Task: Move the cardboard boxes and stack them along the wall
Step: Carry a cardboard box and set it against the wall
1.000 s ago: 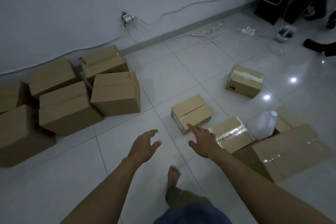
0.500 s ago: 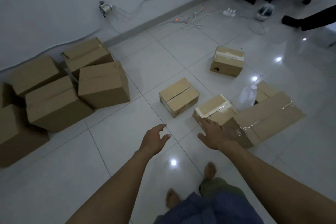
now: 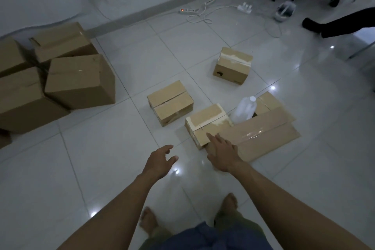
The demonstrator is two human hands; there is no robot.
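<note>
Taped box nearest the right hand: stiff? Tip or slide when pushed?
Probably stiff: the taped box has crisp edges and sealed flaps. Low and wide, so unlikely to tip. Likely slides easily on the glossy tile floor. Weight can't be judged.

Stacked boxes partly past left edge; corner of taped box behind right hand.

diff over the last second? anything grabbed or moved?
The right hand reached forward to the near corner of the taped box, fingers straight; the left hand followed, open above the floor. Nothing gripped or released. The boxes by the wall, the bottle and the flat cardboard lie where they were; only the view shifted.
</note>
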